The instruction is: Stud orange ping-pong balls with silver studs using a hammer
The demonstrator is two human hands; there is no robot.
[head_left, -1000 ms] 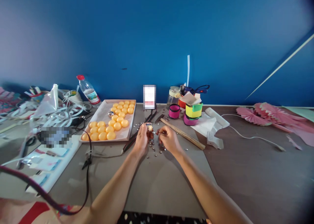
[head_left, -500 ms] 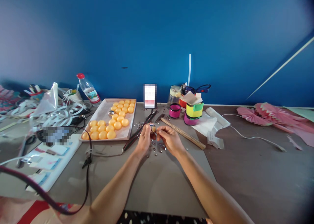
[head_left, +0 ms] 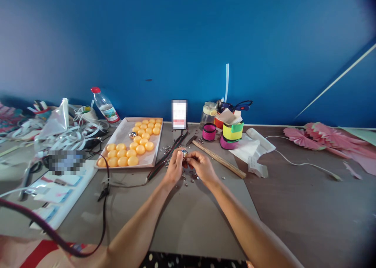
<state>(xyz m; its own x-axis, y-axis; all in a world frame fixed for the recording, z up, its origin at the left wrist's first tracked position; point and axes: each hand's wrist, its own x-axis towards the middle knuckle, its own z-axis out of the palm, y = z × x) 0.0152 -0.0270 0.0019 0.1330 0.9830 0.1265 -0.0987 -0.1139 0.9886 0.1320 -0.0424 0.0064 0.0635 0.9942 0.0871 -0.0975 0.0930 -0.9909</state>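
My left hand (head_left: 175, 168) is closed round a small ball with a shiny, silvery surface (head_left: 184, 152), held above the middle of the table. Against the ball's right side, the fingers of my right hand (head_left: 203, 167) are pinched together; anything between the fingertips is too small to make out. Small shiny studs (head_left: 186, 184) lie scattered on the table beneath and around both hands. To the left, a shallow white tray (head_left: 149, 158) holds several orange balls (head_left: 132, 161) and one silvery ball (head_left: 132, 134).
A hammer (head_left: 219, 159) with a wooden handle lies right of my hands. Behind are a phone (head_left: 179, 115), a pink tape roll (head_left: 208, 132) and a lidded jar (head_left: 209, 113). A bottle (head_left: 108, 109), tangled white strips (head_left: 73, 133) and cables (head_left: 106, 217) are at left.
Both hands stay together at nearly the same spot, with the ball still in the left. My right hand has shifted slightly left, its fingers closer over the ball.
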